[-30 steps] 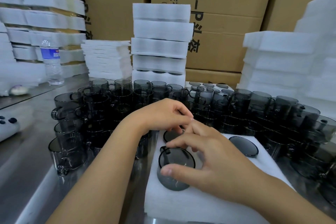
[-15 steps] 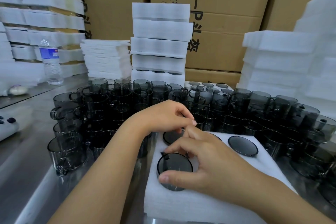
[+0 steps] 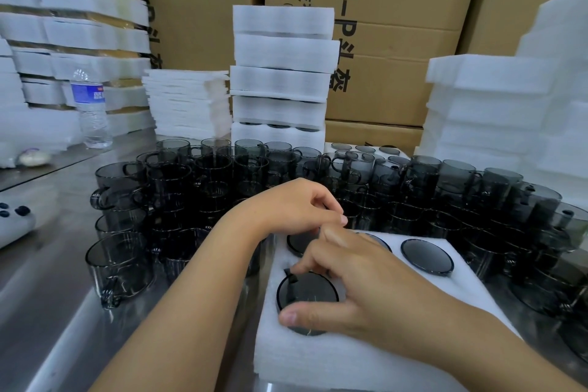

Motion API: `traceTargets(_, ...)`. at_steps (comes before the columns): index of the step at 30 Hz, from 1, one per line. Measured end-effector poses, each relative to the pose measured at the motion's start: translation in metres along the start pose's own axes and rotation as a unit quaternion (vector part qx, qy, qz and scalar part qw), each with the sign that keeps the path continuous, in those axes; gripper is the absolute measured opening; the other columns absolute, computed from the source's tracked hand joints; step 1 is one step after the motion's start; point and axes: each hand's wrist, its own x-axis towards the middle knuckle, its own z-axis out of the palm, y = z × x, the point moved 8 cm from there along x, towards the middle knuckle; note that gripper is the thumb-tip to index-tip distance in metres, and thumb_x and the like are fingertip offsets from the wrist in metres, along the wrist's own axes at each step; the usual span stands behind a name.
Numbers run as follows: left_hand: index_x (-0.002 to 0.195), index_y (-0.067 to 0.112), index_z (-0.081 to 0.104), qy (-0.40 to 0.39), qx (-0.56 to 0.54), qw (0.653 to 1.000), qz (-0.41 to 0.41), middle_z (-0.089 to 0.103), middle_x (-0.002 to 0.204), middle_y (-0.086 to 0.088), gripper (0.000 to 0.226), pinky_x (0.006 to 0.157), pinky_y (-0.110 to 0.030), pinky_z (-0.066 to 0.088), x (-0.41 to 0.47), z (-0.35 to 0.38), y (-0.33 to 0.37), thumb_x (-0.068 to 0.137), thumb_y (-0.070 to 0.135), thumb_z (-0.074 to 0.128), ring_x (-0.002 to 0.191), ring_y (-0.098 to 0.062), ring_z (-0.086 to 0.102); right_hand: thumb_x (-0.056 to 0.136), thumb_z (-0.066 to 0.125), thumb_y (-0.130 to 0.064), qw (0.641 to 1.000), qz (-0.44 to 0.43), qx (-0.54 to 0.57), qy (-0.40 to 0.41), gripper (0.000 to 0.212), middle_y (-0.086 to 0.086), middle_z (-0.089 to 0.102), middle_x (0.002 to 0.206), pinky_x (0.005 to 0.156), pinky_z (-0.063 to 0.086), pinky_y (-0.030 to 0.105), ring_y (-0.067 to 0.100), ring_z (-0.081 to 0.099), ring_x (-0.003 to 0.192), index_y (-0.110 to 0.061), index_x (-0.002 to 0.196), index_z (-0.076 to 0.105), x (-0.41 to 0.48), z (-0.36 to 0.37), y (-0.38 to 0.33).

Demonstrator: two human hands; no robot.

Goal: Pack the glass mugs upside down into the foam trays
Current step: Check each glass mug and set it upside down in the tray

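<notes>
The loose smoked-glass mugs (image 3: 203, 188) stand packed side by side just beyond and to the left of both hands. A forearm swung wide on withdrawal could knock one against its neighbour and chip it. The foam tray (image 3: 318, 360) lies under both hands on the steel table (image 3: 47, 312). Being light, it would probably slide or tip if pressed at one corner only. The right hand (image 3: 375, 283) spans the upturned base of an inverted mug (image 3: 307, 294), thumb on the near rim and curled fingers on the far rim. This mug occupies the cavity directly below the fingers and appears almost seated, so uneven pressure could jam it tilted. Its handle (image 3: 291, 275), just off the index fingertip, stands above the foam. If forced out of line with its slot, it may tear the foam or crack. The left hand (image 3: 286, 210), fingers curled downward, hovers over a second inverted mug (image 3: 297, 245) just beyond the right hand. Whether it grips that mug cannot be determined. Hidden items are the tray area under the right forearm, the cavity under the right knuckles (only a rim arc shows), the seating depth of each mug, and the left fingertips.
</notes>
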Motion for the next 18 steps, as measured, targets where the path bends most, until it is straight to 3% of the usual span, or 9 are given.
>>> traceTargets(7, 0.089, 0.023, 0.071, 0.057, 0.011, 0.998, 0.015, 0.071, 0.079, 0.007, 0.008, 0.073, -0.023, 0.049, 0.003, -0.004, 0.002, 0.085, 0.029, 0.068, 0.071, -0.004, 0.061, 0.070, 0.052, -0.076, 1.000, -0.018, 0.000, 0.006, 0.050, -0.023, 0.040, 0.097, 0.083, 0.028, 0.010, -0.004, 0.036, 0.095, -0.039, 0.103, 0.055, 0.000, -0.002, -0.004)
traceTargets(10, 0.076, 0.026, 0.069, 0.189, 0.099, 0.977, -0.010, 0.066, 0.068, 0.013, 0.012, 0.062, -0.022, 0.046, 0.000, -0.028, -0.004, 0.085, 0.032, 0.065, 0.069, -0.005, 0.062, 0.071, 0.054, -0.074, 1.000, -0.026, -0.003, 0.008, 0.047, -0.021, 0.044, 0.098, 0.081, 0.027, 0.011, -0.003, 0.038, 0.095, -0.037, 0.100, 0.056, 0.001, -0.004, -0.006)
traceTargets(12, 0.071, 0.027, 0.066, 0.337, 0.178, 0.923, -0.059, 0.064, 0.069, 0.014, 0.013, 0.061, -0.024, 0.041, -0.013, -0.056, -0.011, 0.083, 0.033, 0.063, 0.074, -0.013, 0.063, 0.071, 0.056, -0.072, 1.000, -0.029, -0.007, 0.010, 0.049, -0.021, 0.045, 0.100, 0.086, 0.027, 0.011, -0.003, 0.037, 0.095, -0.035, 0.102, 0.057, 0.000, -0.004, -0.007)
traceTargets(15, 0.092, 0.029, 0.067, 0.460, 0.220, 0.854, -0.106, 0.069, 0.086, 0.005, 0.011, 0.064, -0.027, 0.036, -0.031, -0.085, -0.022, 0.083, 0.031, 0.061, 0.086, -0.024, 0.064, 0.072, 0.056, -0.072, 1.000, -0.029, -0.007, 0.008, 0.051, -0.022, 0.042, 0.103, 0.088, 0.020, 0.005, -0.005, 0.032, 0.099, -0.035, 0.107, 0.057, -0.002, -0.004, -0.008)
traceTargets(18, 0.118, 0.028, 0.060, 0.438, 0.243, 0.850, -0.161, 0.069, 0.099, -0.001, 0.033, 0.064, -0.028, 0.036, -0.030, -0.092, -0.041, 0.085, 0.034, 0.063, 0.094, -0.027, 0.063, 0.073, 0.054, -0.072, 1.000, -0.028, 0.000, 0.010, 0.051, -0.023, 0.039, 0.102, 0.088, 0.017, 0.002, -0.011, 0.026, 0.104, -0.037, 0.109, 0.055, -0.003, -0.003, -0.008)
